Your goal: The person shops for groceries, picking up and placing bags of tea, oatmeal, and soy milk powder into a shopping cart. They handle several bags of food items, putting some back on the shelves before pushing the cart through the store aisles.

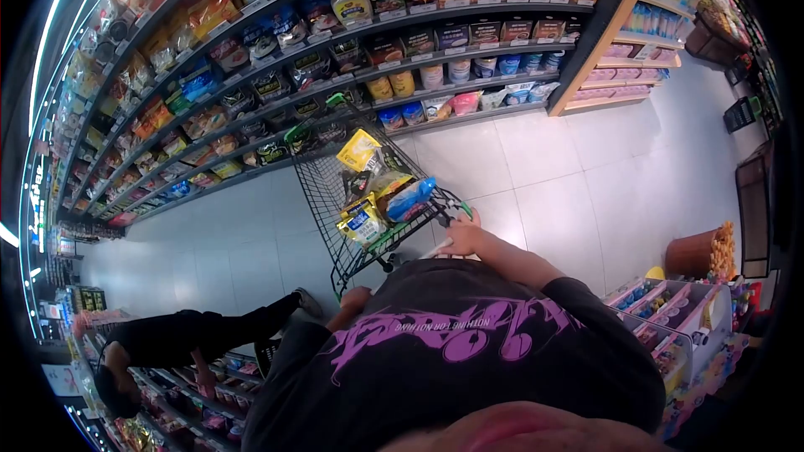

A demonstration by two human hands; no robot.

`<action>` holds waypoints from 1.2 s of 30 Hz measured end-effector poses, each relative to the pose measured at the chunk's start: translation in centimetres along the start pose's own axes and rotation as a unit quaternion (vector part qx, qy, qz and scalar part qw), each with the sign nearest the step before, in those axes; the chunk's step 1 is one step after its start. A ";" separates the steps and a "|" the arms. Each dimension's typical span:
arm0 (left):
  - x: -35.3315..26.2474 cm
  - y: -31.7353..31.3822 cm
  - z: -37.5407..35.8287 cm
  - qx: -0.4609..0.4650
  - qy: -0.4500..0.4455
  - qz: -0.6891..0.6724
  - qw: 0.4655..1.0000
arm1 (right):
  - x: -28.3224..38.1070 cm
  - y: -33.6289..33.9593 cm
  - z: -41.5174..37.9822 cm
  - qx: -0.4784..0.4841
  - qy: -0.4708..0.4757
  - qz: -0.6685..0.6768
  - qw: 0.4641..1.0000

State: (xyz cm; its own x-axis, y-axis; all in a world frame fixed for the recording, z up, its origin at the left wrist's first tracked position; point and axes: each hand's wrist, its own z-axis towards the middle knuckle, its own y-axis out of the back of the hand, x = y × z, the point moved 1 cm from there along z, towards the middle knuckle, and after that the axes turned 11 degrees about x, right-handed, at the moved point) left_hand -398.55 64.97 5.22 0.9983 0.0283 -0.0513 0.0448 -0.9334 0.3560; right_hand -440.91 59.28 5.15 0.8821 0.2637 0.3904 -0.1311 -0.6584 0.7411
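Note:
A wire shopping cart [322, 209] with green corner pieces stands directly before me, close to the shelves. Inside it lie a yellow packet [359, 151], a blue packet [410, 199], a yellow-and-white bag [363, 222] and dark packets partly covered by them. My right hand [463, 233] is closed around the right part of the cart's pale handle [435, 249]. At the handle's left end, my left hand [357, 296] is closed on it, its fingers partly hidden. My dark shirt covers the middle of the handle.
Long curved-looking shelves [494, 18] of bags, boxes and jars run across the far side. Another person [176, 335] in dark clothes bends toward shelves at lower left. A display stand [682, 318] and a brown tub [695, 255] are at right, on pale floor tiles [553, 218].

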 end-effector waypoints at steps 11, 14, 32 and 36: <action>-1.0 2.1 -0.7 -0.059 0.026 -0.140 0.988 | 0.5 10.1 10.6 0.026 0.075 -0.056 0.995; -0.3 2.1 0.9 -0.060 0.037 -0.182 0.981 | 1.1 12.7 13.8 0.017 0.093 -0.083 0.992; 10.4 10.1 12.2 -0.087 -0.021 -0.302 0.949 | 8.9 20.4 32.1 -0.076 0.149 -0.110 0.980; 9.7 15.9 6.9 -0.095 0.045 -0.333 0.937 | 10.4 23.0 36.4 -0.017 0.164 -0.114 0.980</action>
State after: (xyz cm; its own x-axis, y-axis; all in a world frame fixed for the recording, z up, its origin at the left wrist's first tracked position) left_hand -388.44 47.95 3.90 0.7453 0.6200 -0.2452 0.6564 -0.6178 0.4330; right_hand -418.26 21.19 6.41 0.6987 0.6168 0.3625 0.0325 -0.5335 0.8452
